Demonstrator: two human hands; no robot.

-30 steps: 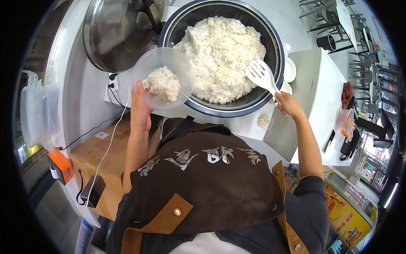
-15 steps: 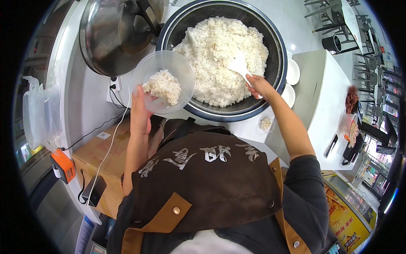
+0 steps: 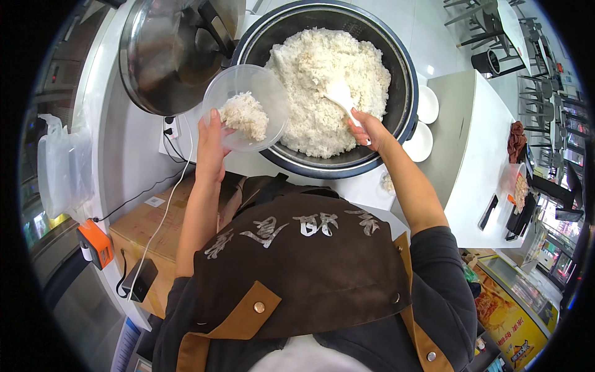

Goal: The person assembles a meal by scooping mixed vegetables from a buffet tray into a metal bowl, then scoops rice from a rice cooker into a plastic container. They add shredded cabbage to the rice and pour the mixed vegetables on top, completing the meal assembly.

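Observation:
My left hand [image 3: 214, 139] grips a clear plastic bowl [image 3: 277, 93] by its near left side, tilted, with a clump of rice [image 3: 245, 116] inside. The bowl overlaps the left rim of a big black rice cooker pot [image 3: 248, 46]. Cooked white rice [image 3: 328, 59] is heaped in that pot. Over the near right of the heap, my right hand [image 3: 370, 131] closes around the handle of a white rice paddle [image 3: 339, 96]. The paddle's blade rests against the rice.
A large metal lid [image 3: 158, 56] with a black handle stands at the far left. Two white bowls [image 3: 419, 141] sit right of the cooker beside a white counter [image 3: 480, 161]. A cardboard box [image 3: 139, 226], cables and an orange box [image 3: 95, 243] are on the left.
The paddle and my right hand have shifted slightly left across the rice. My left hand has raised the clear bowl a little farther away and rightward.

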